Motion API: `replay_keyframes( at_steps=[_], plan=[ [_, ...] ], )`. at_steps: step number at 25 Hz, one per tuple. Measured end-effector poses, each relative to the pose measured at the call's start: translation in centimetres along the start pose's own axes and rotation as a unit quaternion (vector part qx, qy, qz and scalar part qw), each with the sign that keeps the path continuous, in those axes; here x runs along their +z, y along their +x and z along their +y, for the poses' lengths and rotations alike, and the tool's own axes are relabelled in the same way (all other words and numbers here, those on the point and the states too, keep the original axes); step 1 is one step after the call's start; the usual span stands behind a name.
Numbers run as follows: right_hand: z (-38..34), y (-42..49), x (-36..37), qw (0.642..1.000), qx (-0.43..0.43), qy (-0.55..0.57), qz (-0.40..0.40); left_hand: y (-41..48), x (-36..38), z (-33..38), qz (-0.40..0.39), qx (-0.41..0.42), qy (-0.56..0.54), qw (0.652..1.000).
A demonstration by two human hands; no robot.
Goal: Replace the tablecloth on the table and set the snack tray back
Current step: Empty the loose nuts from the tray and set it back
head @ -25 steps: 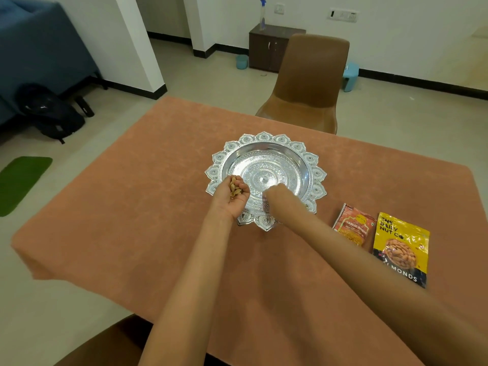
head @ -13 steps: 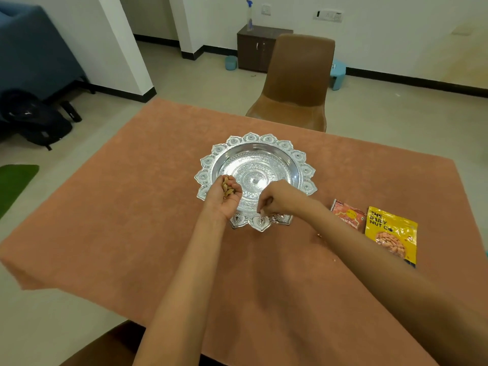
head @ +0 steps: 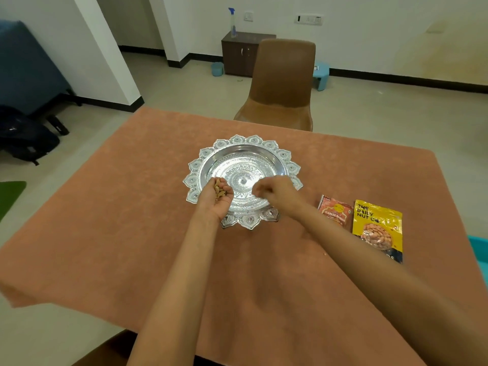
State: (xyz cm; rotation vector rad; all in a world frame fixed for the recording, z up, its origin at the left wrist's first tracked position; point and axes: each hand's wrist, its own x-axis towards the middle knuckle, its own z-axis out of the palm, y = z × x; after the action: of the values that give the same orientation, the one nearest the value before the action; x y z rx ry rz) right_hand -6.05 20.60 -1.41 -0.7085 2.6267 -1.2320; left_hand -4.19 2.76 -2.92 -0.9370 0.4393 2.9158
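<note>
Terracotta tablecloth [head: 126, 212] lies spread, silver tray [head: 245, 143] at its middle; over the tray's near-left rim the left hand [head: 220, 200], palm up, cups a heap of nuts [head: 218, 189]; just right, above the bowl, the right hand [head: 276, 192], fingertips bunched and pointing left at the nuts, pinch contents unclear; snack packets [head: 377, 225] right of tray; half a second back that hand sat lower at the tray's near rim.
</note>
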Motion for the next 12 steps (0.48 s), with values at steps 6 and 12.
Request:
replay_keyframes(
  at_steps=[6,12],
  plan=[
    [-1.8,-2.7,-1.4,0.813,0.173,0.533,0.156,-2.1,2.6,-5.6,-0.050,-0.060,0.059,0.995],
    [0.6,-10.5,-3.4,0.769,0.186,0.571,0.220,-3.5,3.6,-14.4,-0.056,-0.080,0.210,0.973]
  ],
)
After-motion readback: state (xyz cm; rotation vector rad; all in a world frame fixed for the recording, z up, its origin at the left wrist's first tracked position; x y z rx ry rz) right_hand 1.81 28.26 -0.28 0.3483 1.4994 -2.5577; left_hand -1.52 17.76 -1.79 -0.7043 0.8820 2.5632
